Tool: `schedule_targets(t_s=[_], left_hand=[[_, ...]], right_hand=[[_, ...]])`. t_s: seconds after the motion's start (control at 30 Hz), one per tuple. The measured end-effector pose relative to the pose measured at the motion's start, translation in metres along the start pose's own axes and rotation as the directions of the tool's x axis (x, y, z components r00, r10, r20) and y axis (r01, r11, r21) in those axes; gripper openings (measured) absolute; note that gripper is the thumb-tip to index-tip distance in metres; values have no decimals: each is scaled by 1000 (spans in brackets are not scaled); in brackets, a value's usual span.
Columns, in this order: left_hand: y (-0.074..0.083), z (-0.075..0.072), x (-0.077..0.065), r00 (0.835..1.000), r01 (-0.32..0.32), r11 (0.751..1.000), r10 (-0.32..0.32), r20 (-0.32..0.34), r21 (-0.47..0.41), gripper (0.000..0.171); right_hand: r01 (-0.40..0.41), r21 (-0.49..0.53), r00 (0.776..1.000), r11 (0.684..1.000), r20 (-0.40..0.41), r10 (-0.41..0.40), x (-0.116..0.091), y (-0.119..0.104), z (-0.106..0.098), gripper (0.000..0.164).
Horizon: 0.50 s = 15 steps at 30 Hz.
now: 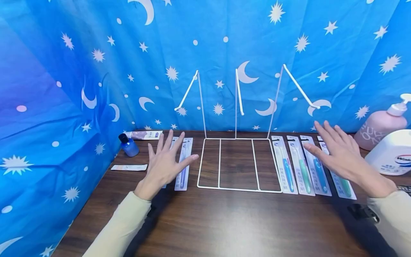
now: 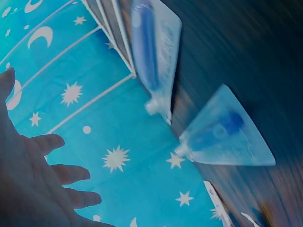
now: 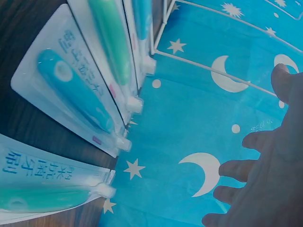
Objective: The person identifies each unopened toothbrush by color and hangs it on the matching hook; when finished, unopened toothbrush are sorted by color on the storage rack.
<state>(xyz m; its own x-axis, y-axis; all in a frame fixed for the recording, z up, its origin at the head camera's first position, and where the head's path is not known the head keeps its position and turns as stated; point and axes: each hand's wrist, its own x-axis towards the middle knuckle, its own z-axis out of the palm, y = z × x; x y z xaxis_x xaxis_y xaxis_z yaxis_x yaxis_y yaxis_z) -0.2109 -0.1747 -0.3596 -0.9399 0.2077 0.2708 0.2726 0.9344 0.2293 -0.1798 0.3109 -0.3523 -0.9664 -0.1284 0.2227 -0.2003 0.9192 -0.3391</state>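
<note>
My left hand (image 1: 163, 164) hovers with spread fingers over packaged toothbrushes on the left; a purple packaged toothbrush (image 1: 183, 164) shows beside its thumb, and another lies partly hidden beneath. My right hand (image 1: 340, 153), fingers spread and holding nothing, is above the row on the right. That row has a blue packaged toothbrush (image 1: 288, 171), a green one (image 1: 303, 171), a second blue one (image 1: 319, 175) and a second green one (image 1: 344, 185) partly covered by the hand. Between the hands stands a white wire rack (image 1: 239, 190) with three upright hooked arms.
At the left lie a toothpaste tube (image 1: 151, 135), a small blue bottle (image 1: 130, 147) and a slim white packet (image 1: 129, 167). A pink pump bottle (image 1: 379, 126) and a white bottle (image 1: 393, 153) stand far right. A blue star-patterned curtain (image 1: 208, 28) hangs behind the dark wooden table (image 1: 224, 225).
</note>
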Motion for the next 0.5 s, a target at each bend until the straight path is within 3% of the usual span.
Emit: schedule_targets(t_s=[0.3,0.5], left_hand=[[13,-1,-3,1000,19,993,-17,15,-119,90],[17,2,-4,999,3,990,2,36,-144,100]], right_hand=[[5,88,1000,996,-8,-4,5,5,-12,78],[-3,177,999,984,33,-3,10,11,-18,75]])
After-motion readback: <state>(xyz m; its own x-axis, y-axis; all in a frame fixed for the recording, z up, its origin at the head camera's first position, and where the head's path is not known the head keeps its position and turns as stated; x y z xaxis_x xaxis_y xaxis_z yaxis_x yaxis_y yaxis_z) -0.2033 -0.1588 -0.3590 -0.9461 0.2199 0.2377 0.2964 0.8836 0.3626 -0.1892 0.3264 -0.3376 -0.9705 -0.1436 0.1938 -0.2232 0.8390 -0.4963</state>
